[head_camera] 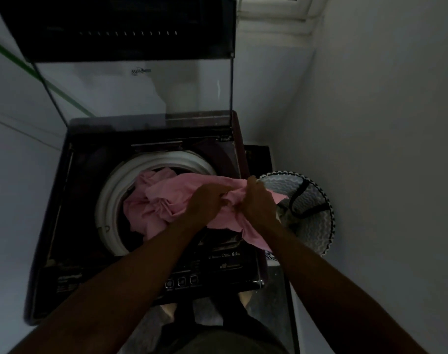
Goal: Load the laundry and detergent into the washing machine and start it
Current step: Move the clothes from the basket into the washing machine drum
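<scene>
right now both hands are bunched into the same pink cloth (182, 198): the left hand (208, 200) has its fingers curled into a fold of it over the near right part of the drum opening, and the right hand (258, 200) grips a gathered edge just beside, above the machine's right rim. the two hands are almost touching, the cloth pinched between them.

from that double grip the cloth runs away to the left and slightly up the frame, so its long axis lies roughly across the machine, right to left. most of it already sags inside the white drum ring (108, 200) of the washing machine (72, 246). a shorter tail hangs the other way, down from the right hand over the front right corner of the top panel, toward the person.

so the relation that matters: the drum lies to the left of the grip and below it, and the left hand is the nearer one to the opening. my guess is the next move needs the gathered end carried left and dropped, with the hanging tail drawn in after it so it does not stay draped over the rim.

further out, the glass lid (141, 93) stands raised at the back. the patterned laundry basket (314, 221) sits just right of the machine, against the wall; whether more clothes remain in it i cannot tell. the buttons (182, 281) on the front panel lie near the person, untouched, and no detergent is in sight.
</scene>
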The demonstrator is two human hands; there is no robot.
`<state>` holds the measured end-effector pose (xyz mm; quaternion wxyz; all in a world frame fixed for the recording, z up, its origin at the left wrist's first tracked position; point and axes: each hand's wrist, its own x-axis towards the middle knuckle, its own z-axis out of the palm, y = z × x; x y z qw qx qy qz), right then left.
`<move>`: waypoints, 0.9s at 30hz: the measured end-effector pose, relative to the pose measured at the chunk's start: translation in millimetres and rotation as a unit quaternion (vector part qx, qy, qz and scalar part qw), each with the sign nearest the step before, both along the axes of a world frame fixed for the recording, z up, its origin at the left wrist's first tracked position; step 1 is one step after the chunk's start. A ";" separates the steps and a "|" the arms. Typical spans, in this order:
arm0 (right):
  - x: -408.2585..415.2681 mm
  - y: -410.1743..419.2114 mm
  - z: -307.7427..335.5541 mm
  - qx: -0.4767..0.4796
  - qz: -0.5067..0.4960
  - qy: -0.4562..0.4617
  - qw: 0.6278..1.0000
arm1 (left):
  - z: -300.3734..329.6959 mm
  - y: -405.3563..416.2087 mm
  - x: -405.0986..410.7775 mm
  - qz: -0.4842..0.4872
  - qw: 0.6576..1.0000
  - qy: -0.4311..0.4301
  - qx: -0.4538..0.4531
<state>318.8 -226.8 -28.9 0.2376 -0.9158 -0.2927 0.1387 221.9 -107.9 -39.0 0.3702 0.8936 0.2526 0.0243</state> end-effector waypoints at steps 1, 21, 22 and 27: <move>-0.9 4.7 2.2 0.010 0.029 -0.016 0.999 | 3.3 1.7 -2.8 0.011 1.000 0.004 0.006; -129.8 137.7 19.5 0.082 0.232 0.070 0.967 | -7.2 77.0 -159.0 0.116 0.992 0.053 0.025; -135.4 136.5 21.2 0.048 0.237 0.092 0.966 | -9.9 80.7 -166.5 0.088 0.991 0.093 0.034; -141.5 133.9 11.0 -0.091 0.311 0.173 0.930 | -62.0 104.8 -185.2 0.113 0.977 0.169 0.068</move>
